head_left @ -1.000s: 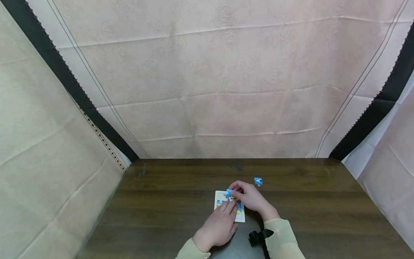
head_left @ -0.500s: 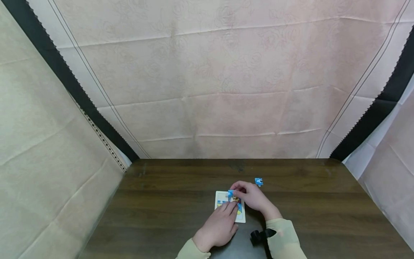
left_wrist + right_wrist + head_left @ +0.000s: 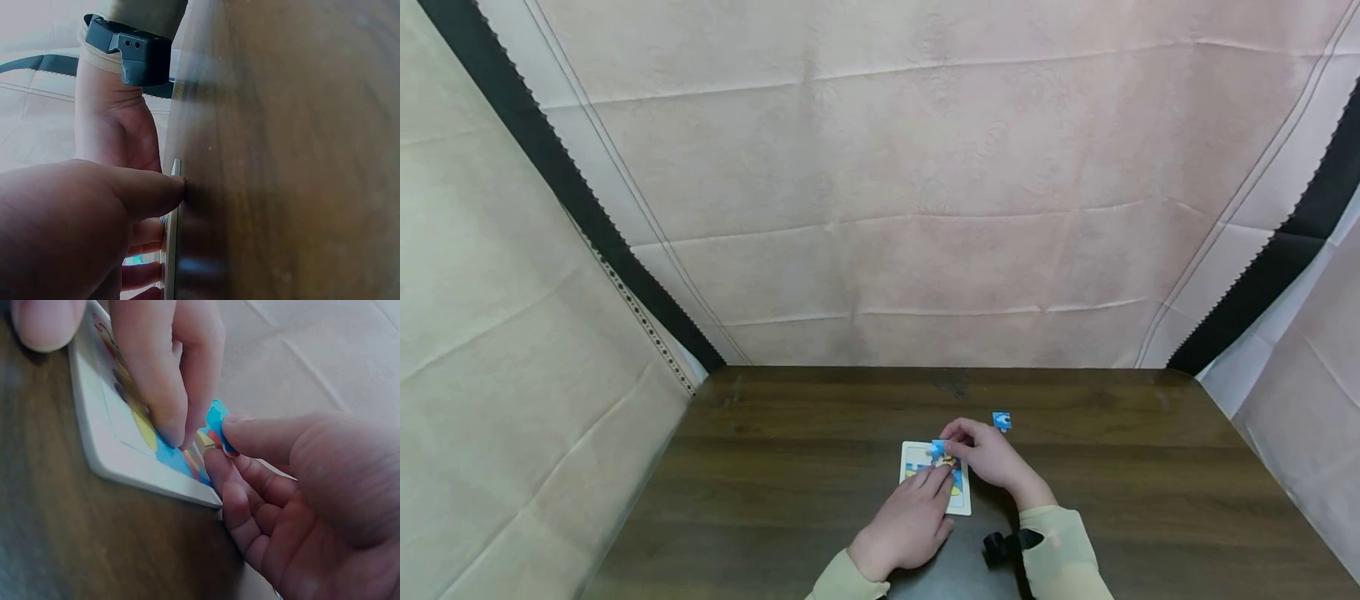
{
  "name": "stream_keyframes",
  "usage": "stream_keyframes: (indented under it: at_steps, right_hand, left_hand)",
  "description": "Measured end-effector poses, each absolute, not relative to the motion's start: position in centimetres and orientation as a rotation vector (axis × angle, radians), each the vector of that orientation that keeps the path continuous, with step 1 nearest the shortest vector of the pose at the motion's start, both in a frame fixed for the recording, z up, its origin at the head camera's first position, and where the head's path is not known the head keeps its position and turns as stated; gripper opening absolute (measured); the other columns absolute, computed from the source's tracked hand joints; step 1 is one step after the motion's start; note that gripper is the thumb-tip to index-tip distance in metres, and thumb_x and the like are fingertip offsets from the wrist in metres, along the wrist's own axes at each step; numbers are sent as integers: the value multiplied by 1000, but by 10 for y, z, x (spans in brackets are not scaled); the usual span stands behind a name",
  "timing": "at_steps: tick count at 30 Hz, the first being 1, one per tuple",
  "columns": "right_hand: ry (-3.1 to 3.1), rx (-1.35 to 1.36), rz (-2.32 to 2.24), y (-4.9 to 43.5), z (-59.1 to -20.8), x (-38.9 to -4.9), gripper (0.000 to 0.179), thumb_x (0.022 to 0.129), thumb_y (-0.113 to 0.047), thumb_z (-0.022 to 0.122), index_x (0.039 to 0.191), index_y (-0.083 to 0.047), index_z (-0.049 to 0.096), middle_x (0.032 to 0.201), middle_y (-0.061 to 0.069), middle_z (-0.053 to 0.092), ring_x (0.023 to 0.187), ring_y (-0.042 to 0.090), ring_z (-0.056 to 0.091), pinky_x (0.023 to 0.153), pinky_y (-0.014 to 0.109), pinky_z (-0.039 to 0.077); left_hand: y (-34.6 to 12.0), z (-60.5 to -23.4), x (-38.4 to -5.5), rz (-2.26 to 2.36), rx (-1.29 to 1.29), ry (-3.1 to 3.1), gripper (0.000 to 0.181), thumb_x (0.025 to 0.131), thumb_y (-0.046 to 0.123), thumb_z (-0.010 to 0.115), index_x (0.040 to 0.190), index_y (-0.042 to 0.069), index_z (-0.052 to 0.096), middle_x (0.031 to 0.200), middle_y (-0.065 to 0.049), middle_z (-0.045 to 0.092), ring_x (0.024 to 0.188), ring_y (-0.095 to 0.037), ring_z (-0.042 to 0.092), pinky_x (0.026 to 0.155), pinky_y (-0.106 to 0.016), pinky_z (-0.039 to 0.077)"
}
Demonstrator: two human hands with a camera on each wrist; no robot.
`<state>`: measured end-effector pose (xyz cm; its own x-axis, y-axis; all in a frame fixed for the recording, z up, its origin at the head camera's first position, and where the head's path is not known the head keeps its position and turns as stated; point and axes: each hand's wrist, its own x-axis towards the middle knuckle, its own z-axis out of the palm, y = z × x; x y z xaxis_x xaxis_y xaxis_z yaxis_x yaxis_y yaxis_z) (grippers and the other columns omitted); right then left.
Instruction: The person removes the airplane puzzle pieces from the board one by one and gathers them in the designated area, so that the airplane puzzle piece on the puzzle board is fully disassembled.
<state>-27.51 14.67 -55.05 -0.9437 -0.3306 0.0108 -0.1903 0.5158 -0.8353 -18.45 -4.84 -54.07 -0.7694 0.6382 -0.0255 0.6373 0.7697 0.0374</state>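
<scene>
A small white-framed jigsaw puzzle tray (image 3: 960,509) with a colourful picture lies on the brown table (image 3: 790,500). My left hand (image 3: 904,529) lies over its near left part, its extended fingers pressing on the picture; in the left wrist view its thumb (image 3: 156,192) rests at the tray's edge. Between thumb and fingers my right hand (image 3: 988,458) pinches a blue puzzle piece (image 3: 217,420), held tilted over the tray's far edge. The left fingertips (image 3: 169,428) are close beside it, covering part of the picture.
Beyond the right hand lies another blue puzzle piece (image 3: 1002,421). A black wrist camera (image 3: 997,548) sits on the right wrist. Behind the table rises a pale cloth wall (image 3: 925,208), with black strips along its sides.
The tray, loose piece and both hands appear slightly further right in the head view, along with the background. Otherwise the hands keep nearly the same pose, the right still pinching the blue piece.
</scene>
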Motion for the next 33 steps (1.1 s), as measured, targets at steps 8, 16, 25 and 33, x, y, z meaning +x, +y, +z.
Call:
stream_keyframes:
  at_steps: [8, 16, 25, 33]
  right_hand:
    - [2580, -461, -1385, 158, -545, -276, 8, 106, -19, 70, 111, -17, 75, 103, -2, 70, 96, 20, 61, 93, 44, 53]
    - [2596, -306, -1469, 205, -539, -283, 18, 106, -24, 70, 117, -10, 74, 104, 3, 71, 94, 23, 63, 85, 38, 54]
    - [2697, -69, -1541, 245, -542, -287, 31, 106, -26, 70, 126, -3, 74, 115, 14, 72, 97, 28, 64, 83, 37, 56]
    - [2755, 123, -1560, 255, -549, -290, 36, 109, -26, 66, 134, -1, 73, 135, 25, 67, 107, 33, 68, 90, 42, 58]
  left_hand:
    - [-47, -541, -185, 62, 1042, 2912, 63, 110, 42, 58, 162, 7, 47, 166, -3, 39, 152, -20, 37, 122, -36, 36]
    - [-49, -539, -182, 65, 1052, 2942, 60, 109, 39, 60, 159, 6, 51, 164, -6, 43, 150, -22, 41, 122, -36, 36]
    - [-50, -537, -182, 78, 1018, 2918, 62, 109, 41, 60, 161, 9, 48, 165, -2, 41, 151, -21, 39, 123, -34, 35]
    - [-49, -538, -182, 66, 1035, 2948, 62, 109, 40, 61, 160, 8, 49, 164, -3, 43, 151, -22, 40, 122, -34, 36]
